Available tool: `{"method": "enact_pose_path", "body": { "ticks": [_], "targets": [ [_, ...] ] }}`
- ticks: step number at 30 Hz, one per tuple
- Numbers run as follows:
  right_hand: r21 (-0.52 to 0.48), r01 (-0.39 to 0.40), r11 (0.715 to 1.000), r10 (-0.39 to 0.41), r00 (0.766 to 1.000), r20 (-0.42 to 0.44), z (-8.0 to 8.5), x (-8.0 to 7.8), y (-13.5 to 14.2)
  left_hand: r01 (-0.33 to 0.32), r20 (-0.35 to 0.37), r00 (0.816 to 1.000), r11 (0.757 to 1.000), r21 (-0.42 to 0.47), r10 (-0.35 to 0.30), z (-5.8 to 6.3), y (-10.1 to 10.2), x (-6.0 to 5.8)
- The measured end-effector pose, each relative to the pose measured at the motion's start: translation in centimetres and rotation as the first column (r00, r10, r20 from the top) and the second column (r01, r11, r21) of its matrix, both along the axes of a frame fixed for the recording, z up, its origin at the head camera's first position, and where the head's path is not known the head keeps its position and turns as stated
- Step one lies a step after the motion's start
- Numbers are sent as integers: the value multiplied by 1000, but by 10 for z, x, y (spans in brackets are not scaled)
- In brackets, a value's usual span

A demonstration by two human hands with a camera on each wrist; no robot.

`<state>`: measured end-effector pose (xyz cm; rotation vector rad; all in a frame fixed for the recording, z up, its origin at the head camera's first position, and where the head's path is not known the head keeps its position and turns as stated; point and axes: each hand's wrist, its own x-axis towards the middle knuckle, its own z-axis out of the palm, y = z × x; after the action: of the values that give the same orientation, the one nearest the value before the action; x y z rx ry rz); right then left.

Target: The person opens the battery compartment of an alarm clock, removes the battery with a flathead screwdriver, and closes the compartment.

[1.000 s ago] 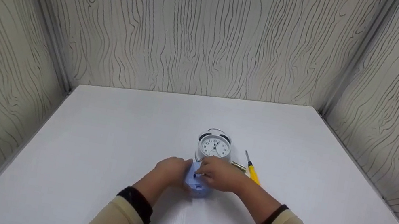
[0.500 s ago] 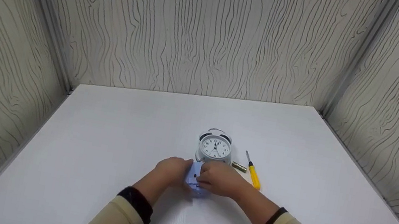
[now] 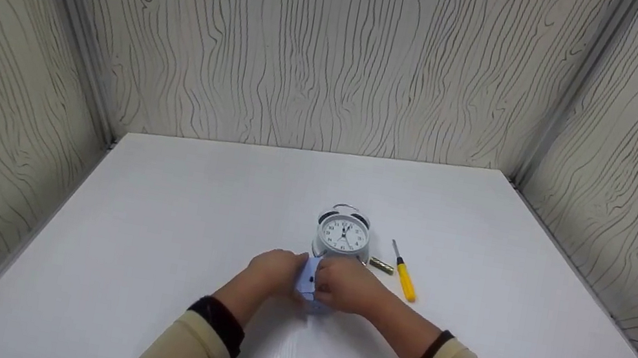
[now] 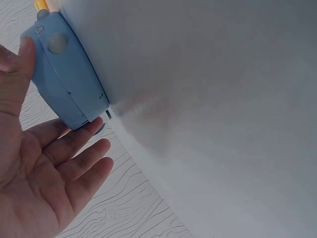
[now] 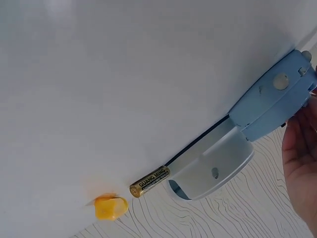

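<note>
A light blue clock-like plastic case (image 3: 306, 282) lies on the table with its back up. My left hand (image 3: 275, 270) grips its left side. In the left wrist view, the thumb is on the upper face of the case (image 4: 69, 74) and fingertips reach its lower end. My right hand (image 3: 349, 284) bends its fingers over the back of the case, covering the right half. In the right wrist view, those fingertips sit at the back of the case (image 5: 277, 96), partly out of frame; I cannot tell what they pinch.
Just behind the case, a white twin-bell alarm clock (image 3: 343, 236) lies face up. To its right are a gold and dark battery (image 3: 381, 266) and a screwdriver (image 3: 404, 279) with a yellow handle. Wood-patterned walls (image 3: 341, 52) stand around the white table (image 3: 191, 196).
My right hand has shifted slightly toward me and its fingers have lowered over the back of the blue case, covering a slot seen earlier. My left hand keeps its grip.
</note>
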<state>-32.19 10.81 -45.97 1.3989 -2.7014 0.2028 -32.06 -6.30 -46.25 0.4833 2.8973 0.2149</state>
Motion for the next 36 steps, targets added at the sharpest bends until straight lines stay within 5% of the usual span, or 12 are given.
{"method": "enact_pose_path", "body": {
  "ticks": [5,16,36],
  "targets": [
    [6,39,999,-39,997,72,-1,2,-1,-28,27,999,1000,11,28,-2,1,0],
    [-6,-8,1000,8,1000,-12,-2,5,-1,-38,23,999,998,43,37,3,0,2],
    [87,133,987,-138,989,57,7,13,-11,-69,42,997,996,49,67,0,1,0]
  ]
}}
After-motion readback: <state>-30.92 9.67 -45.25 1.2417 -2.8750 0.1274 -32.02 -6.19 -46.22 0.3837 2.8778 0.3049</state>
